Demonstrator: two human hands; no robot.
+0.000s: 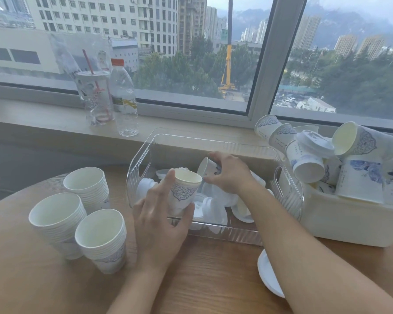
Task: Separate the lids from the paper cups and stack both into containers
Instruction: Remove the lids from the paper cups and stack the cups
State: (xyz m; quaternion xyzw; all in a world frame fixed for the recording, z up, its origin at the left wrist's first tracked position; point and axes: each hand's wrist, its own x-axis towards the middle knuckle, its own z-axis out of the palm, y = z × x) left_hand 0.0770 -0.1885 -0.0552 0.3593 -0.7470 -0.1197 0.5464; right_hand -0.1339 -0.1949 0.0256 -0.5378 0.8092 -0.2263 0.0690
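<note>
My left hand (159, 220) grips a lidless paper cup (183, 191) with a blue pattern, held upright over the near edge of a clear plastic bin (236, 233). Inside the bin lie several white lids (216, 209). My right hand (230, 173) reaches into the bin and holds another paper cup (206, 166) lying on its side. Three stacks of nested cups (100, 239) stand on the wooden table at the left. A white bin (340, 219) at the right is heaped with patterned cups (359, 180), some with lids on.
A clear drink cup with a red straw (95, 96) and a plastic water bottle (124, 96) stand on the window sill behind. A white lid (269, 275) lies on the table under my right forearm. The round table's edge curves at the left.
</note>
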